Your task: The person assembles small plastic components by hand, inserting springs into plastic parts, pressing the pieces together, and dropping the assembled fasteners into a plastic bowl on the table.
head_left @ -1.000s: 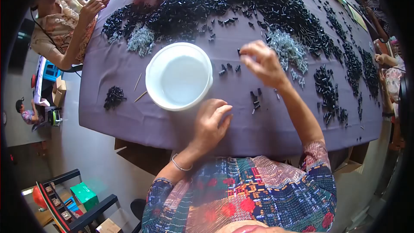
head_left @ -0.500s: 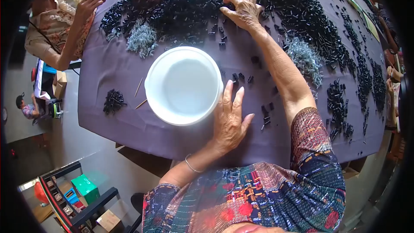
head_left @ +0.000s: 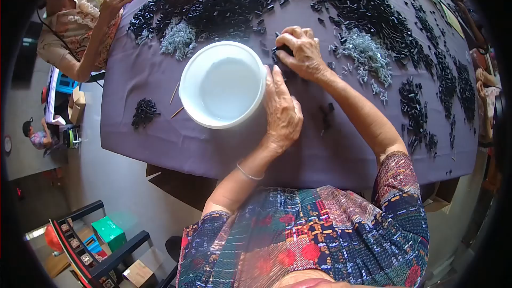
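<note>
Two hands on my feed: the right hand (head_left: 302, 52) curls over small black tube-like pieces (head_left: 283, 50) (gripped or not, I can't tell), the white basin (head_left: 223, 86) at its eight o'clock; the left hand (head_left: 282, 112), loosely extended, seemingly empty, borders the basin's three-o'clock edge.

"How is the bowl (head_left: 221, 122)?"
"It is white and round, and it stands upright on the purple cloth (head_left: 213, 154), just beside the left hand (head_left: 282, 113)."
"And the black pieces (head_left: 285, 50)?"
"They are small, bunched under the curled fingers of the right hand (head_left: 303, 53), near the bowl."
</note>
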{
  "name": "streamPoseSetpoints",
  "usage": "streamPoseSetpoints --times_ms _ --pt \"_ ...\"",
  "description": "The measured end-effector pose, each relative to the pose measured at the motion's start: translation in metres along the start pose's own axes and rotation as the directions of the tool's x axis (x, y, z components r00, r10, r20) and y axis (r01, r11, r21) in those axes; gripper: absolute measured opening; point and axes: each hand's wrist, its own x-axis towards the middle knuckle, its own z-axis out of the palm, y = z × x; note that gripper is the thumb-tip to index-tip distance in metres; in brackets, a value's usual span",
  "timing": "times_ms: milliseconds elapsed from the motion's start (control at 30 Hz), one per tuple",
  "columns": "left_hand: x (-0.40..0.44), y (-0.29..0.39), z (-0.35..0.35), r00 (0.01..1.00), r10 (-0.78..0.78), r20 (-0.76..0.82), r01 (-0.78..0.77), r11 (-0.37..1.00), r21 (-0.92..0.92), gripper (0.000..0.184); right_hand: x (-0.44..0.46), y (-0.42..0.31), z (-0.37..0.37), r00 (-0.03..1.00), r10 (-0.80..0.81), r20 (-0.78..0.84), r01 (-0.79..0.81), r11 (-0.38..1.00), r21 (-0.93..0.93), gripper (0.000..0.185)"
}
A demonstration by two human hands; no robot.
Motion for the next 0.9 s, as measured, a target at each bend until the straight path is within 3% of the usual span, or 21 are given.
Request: streamPoseSetpoints --times_ms 100,233,333,467,600,700,900 --pt "-0.001 -0.007 0.005 1.000 0.015 -0.008 -0.015 0.998 0.058 0.076 -0.029 -0.013 -0.010 1.000 -0.016 0.000 0.016 0.999 0.038 0.019" --pt "-0.008 -0.010 0.002 0.991 0.128 0.022 -0.130 0.988 0.087 0.076 -0.061 -0.030 -0.014 0.972 -0.134 -0.192 0.137 0.991 0.002 0.011" --pt "-0.013 -0.015 0.000 0.979 0.194 0.067 -0.199 0.977 0.074 0.075 -0.080 -0.034 -0.018 0.963 -0.174 -0.207 0.163 0.984 -0.068 0.021" --pt "-0.032 -0.001 -0.012 0.970 0.154 0.189 -0.187 0.967 0.173 0.078 -0.106 -0.039 -0.031 0.978 -0.186 -0.097 0.171 0.974 -0.146 0.037" --pt "-0.050 0.005 -0.019 0.957 0.203 0.207 -0.235 0.961 0.145 0.083 -0.138 -0.044 -0.044 0.976 -0.216 -0.020 0.208 0.959 -0.194 0.051" --pt "-0.061 0.013 -0.028 0.940 0.256 0.226 -0.280 0.957 0.080 0.085 -0.156 -0.047 -0.055 0.977 -0.211 0.032 0.214 0.971 -0.110 0.056" --pt "-0.082 0.018 -0.032 0.908 0.338 0.246 -0.368 0.926 0.086 0.080 -0.182 -0.037 -0.072 0.947 -0.306 0.096 0.318 0.935 -0.154 0.063"
